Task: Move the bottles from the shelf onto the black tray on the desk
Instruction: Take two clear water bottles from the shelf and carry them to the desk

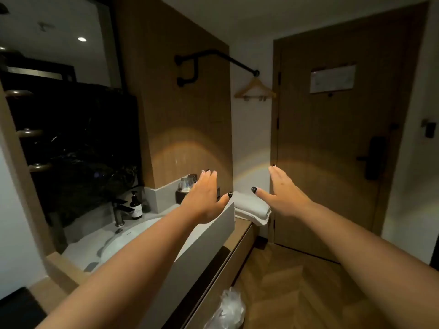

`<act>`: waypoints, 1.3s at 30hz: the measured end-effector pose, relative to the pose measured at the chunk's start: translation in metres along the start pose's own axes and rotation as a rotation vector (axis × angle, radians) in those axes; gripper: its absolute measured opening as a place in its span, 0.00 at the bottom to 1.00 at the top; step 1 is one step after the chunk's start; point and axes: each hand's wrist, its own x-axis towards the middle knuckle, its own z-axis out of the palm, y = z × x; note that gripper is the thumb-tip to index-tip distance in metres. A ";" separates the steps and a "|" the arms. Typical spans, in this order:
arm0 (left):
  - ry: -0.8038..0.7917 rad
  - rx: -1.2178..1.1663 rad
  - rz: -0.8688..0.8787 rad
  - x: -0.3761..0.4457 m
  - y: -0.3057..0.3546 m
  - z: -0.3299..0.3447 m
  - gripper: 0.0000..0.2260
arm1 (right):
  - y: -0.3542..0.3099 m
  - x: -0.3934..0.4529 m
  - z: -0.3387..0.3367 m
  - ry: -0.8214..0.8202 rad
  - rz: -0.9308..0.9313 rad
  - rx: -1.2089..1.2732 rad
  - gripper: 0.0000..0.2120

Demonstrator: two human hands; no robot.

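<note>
Both my arms are stretched forward at chest height. My left hand (205,197) is flat and open, palm down, above the end of the washbasin counter. My right hand (283,193) is also open with fingers straight, held in front of the wooden door, holding nothing. A dark pump bottle (136,206) with a pale label stands beside the tap on the counter. A black flat object (19,307) shows at the bottom left corner; I cannot tell if it is the tray. No shelf with bottles is in view.
A white basin (123,241) and tap (120,211) sit in the counter. Upturned glasses (187,182) stand on a small holder behind my left hand. Folded white towels (253,208) lie at the counter's end. A plastic-lined bin (228,309) stands on the wooden floor. A closed door (332,138) faces me.
</note>
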 end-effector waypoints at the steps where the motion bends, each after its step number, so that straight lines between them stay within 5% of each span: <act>1: -0.007 0.020 0.010 0.006 0.000 0.004 0.33 | 0.003 0.005 0.002 0.002 0.010 0.002 0.39; 25: -0.053 -0.003 -0.014 0.329 -0.001 0.196 0.32 | 0.231 0.286 0.065 -0.111 -0.031 -0.008 0.36; 39: -0.122 -0.123 -0.082 0.525 -0.077 0.316 0.31 | 0.324 0.474 0.157 -0.132 0.079 0.093 0.36</act>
